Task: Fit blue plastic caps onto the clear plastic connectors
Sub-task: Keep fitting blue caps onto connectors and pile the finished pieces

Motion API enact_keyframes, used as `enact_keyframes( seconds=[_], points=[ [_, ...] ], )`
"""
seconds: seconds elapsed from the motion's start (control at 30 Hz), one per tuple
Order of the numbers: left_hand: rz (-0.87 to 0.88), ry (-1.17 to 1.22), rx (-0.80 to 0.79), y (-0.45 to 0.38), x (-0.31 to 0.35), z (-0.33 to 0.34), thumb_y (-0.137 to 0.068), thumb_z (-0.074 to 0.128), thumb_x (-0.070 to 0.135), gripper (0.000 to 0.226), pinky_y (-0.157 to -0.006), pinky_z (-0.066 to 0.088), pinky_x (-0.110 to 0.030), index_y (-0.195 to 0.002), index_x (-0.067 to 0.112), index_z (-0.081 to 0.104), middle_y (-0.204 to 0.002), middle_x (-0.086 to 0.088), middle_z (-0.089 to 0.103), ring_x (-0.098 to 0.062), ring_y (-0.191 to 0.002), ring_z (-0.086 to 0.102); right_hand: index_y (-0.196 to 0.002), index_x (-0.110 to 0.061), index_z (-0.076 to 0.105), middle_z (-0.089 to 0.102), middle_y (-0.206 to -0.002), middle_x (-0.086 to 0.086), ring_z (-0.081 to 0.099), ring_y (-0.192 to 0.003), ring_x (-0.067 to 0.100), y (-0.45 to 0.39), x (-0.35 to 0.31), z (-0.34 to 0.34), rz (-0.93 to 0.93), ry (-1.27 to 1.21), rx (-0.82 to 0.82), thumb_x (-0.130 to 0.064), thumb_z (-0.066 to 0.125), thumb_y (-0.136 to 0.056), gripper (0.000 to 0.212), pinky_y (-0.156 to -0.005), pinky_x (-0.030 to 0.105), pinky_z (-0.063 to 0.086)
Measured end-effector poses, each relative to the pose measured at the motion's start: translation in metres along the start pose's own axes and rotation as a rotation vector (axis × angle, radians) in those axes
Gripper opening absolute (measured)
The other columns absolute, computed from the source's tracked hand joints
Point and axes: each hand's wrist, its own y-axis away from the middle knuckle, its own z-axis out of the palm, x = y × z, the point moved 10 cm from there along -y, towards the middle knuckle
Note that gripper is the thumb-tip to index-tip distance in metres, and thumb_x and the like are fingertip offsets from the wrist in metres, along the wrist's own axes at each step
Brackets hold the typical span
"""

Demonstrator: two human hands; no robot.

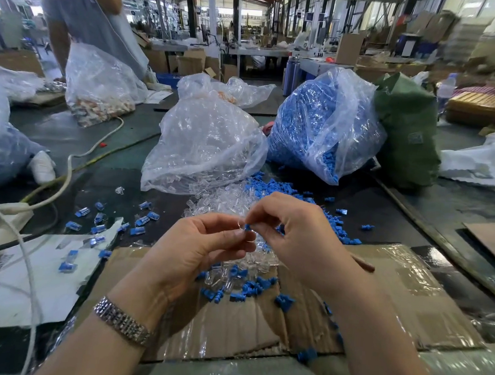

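Both hands meet above the cardboard sheet [394, 291]: left hand [198, 242] pinches a clear connector [241, 225] in curled fingers, right hand [290, 228] pinches a blue cap [248, 227] against its end. Beneath and beyond the hands lies a loose heap of clear connectors [225, 200] and blue caps [337, 223]. Left of the left hand, capped pieces [98, 228] lie scattered. Farther beyond stand a bag of clear parts [205, 143] and a bag of blue caps [318, 125].

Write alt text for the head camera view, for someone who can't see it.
Two hands meet over a worktable: the right hand pinches a blue cap against a clear connector held by the left hand. Behind them lie a bag of clear connectors and a bag of blue caps.
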Motion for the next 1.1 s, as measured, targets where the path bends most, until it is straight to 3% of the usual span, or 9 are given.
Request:
enact_keyframes(
  seconds=[0.43, 0.5, 0.57, 0.6, 0.67, 0.77, 0.83, 0.97, 1.1],
  points=[
    [0.054, -0.059, -0.028, -0.001, 0.005, -0.002, -0.066, 0.081, 0.010, 0.027, -0.077, 0.061, -0.027, -0.093, 0.006, 0.080, -0.103, -0.025, 0.075, -0.034, -0.096, 0.075, -0.098, -0.022, 0.073, 0.067, -0.090, -0.012, 0.064, -0.087, 0.006, 0.001, 0.004, 0.006, 0.057, -0.044, -0.042, -0.008, 0.071, -0.092, 0.015, -0.082, 0.030, 0.054],
    [0.055, -0.020, -0.027, -0.002, 0.005, -0.005, -0.071, 0.078, 0.006, 0.024, -0.077, 0.061, -0.028, -0.096, 0.003, 0.078, -0.106, -0.026, 0.074, -0.033, -0.095, 0.075, -0.105, -0.025, 0.071, 0.070, -0.093, -0.013, 0.066, -0.091, 0.003, 0.002, 0.014, -0.002, 0.137, -0.137, -0.009, -0.015, 0.073, -0.092, 0.017, -0.082, 0.020, 0.053],
    [0.051, 0.028, -0.021, -0.003, 0.005, -0.008, -0.075, 0.075, 0.002, 0.025, -0.075, 0.061, -0.029, -0.099, -0.001, 0.076, -0.109, -0.028, 0.073, -0.034, -0.094, 0.075, -0.111, -0.029, 0.067, 0.067, -0.101, -0.014, 0.063, -0.097, 0.002, 0.004, 0.034, -0.017, 0.264, -0.059, 0.058, -0.030, 0.073, -0.092, 0.020, -0.082, 0.015, 0.048],
    [0.049, 0.049, -0.016, -0.003, 0.005, -0.010, -0.075, 0.075, 0.000, 0.026, -0.074, 0.061, -0.028, -0.101, -0.004, 0.074, -0.109, -0.028, 0.072, -0.034, -0.094, 0.075, -0.116, -0.029, 0.064, 0.064, -0.110, -0.012, 0.060, -0.104, 0.005, 0.007, 0.050, -0.021, 0.369, 0.076, 0.044, -0.039, 0.072, -0.091, 0.028, -0.087, 0.019, 0.047],
    [0.048, 0.071, -0.006, -0.004, 0.005, -0.012, -0.076, 0.073, -0.002, 0.031, -0.072, 0.061, -0.029, -0.106, -0.007, 0.069, -0.109, -0.030, 0.072, -0.035, -0.093, 0.075, -0.126, -0.023, 0.056, 0.053, -0.128, 0.000, 0.051, -0.121, 0.021, 0.024, 0.086, -0.019, 0.655, 0.391, -0.136, -0.057, 0.067, -0.089, 0.051, -0.101, 0.038, 0.046],
    [0.044, 0.074, 0.004, -0.004, 0.005, -0.013, -0.075, 0.073, -0.002, 0.031, -0.073, 0.062, -0.029, -0.105, -0.007, 0.069, -0.109, -0.030, 0.072, -0.034, -0.091, 0.075, -0.101, -0.018, 0.053, 0.049, -0.128, 0.010, 0.045, -0.121, 0.033, 0.045, 0.112, -0.012, 0.881, 0.564, -0.344, -0.069, 0.064, -0.085, 0.055, -0.102, 0.050, 0.042],
    [0.047, 0.071, 0.000, -0.004, 0.005, -0.012, -0.074, 0.073, -0.001, 0.027, -0.073, 0.063, -0.030, -0.101, -0.005, 0.071, -0.108, -0.030, 0.072, -0.034, -0.091, 0.075, -0.097, -0.018, 0.052, 0.051, -0.126, 0.011, 0.045, -0.120, 0.033, 0.044, 0.114, -0.010, 0.880, 0.573, -0.335, -0.069, 0.062, -0.086, 0.053, -0.101, 0.051, 0.042],
    [0.056, 0.086, 0.006, -0.005, 0.005, -0.015, -0.076, 0.073, 0.000, 0.035, -0.072, 0.062, -0.029, -0.109, -0.008, 0.067, -0.109, -0.030, 0.072, -0.035, -0.092, 0.075, -0.112, -0.013, 0.054, 0.052, -0.126, 0.013, 0.044, -0.123, 0.035, 0.040, 0.111, -0.003, 0.875, 0.560, -0.276, -0.054, 0.060, -0.088, 0.048, -0.106, 0.054, 0.039],
    [0.079, 0.092, 0.022, -0.006, 0.006, -0.019, -0.078, 0.073, 0.001, 0.020, -0.072, 0.061, -0.028, -0.097, 0.000, 0.077, -0.109, -0.029, 0.072, -0.035, -0.093, 0.075, -0.079, -0.015, 0.056, 0.060, -0.095, 0.007, 0.053, -0.110, 0.034, 0.039, 0.114, -0.008, 0.895, 0.436, -0.215, -0.043, 0.064, -0.085, 0.030, -0.103, 0.051, 0.042]
  ],
)
